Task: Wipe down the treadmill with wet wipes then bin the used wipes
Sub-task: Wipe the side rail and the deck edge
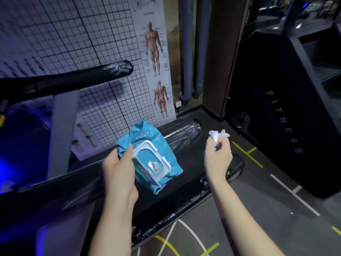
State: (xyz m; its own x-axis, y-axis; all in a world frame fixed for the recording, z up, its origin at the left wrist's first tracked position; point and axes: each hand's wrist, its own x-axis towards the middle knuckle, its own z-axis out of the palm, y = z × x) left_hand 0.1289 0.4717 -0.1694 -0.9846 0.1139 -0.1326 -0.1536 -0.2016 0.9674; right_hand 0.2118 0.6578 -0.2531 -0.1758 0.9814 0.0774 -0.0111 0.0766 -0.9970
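I have the left hand (118, 169) gripping the blue wipes pack (147, 137) by its upper corner, thumb curled over the edge. Its white lid (145, 149) is flipped open and a fresh sheet is poking out. The right hand (217, 156) pinches a crumpled white wipe (217, 134) at its fingertips, held up beyond the right edge of the treadmill (191, 174), above the marked floor (258, 209). The near side rail (55, 191) runs from lower left up toward the right, passing under both wrists. The upper handrail (73, 78) lies well off to the left, nearer the busy left hand. The wad looks used to me, yet I see no bin, so I judge the right hand must carry it out of this view.
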